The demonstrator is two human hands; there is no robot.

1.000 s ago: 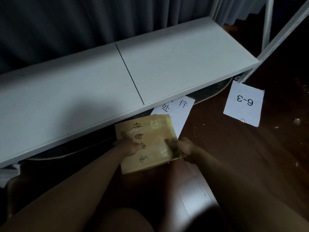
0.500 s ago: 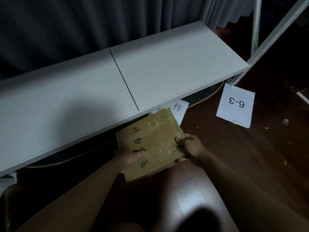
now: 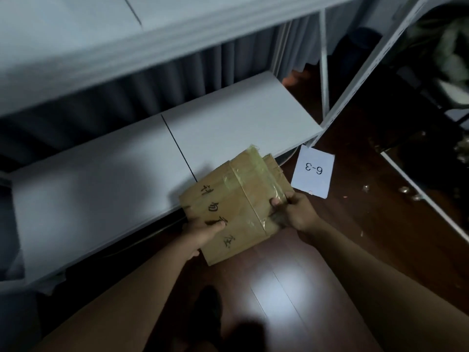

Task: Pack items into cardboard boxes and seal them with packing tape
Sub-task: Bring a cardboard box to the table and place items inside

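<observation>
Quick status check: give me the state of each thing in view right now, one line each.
cardboard box: closed, taped along the seam, held in the air in front of the lower shelf.
left hand: grips the box's near left side, thumb on top.
right hand: grips the box's right edge.
lower shelf: bare where visible.
paper sign 6-3: flat on the floor.

Taped cardboard box [image 3: 236, 207] (handwritten characters) tilted above floor.

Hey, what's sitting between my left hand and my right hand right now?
In the head view, only the taped brown cardboard box lies between them: left hand grips its near-left edge, right hand its right edge.
</observation>
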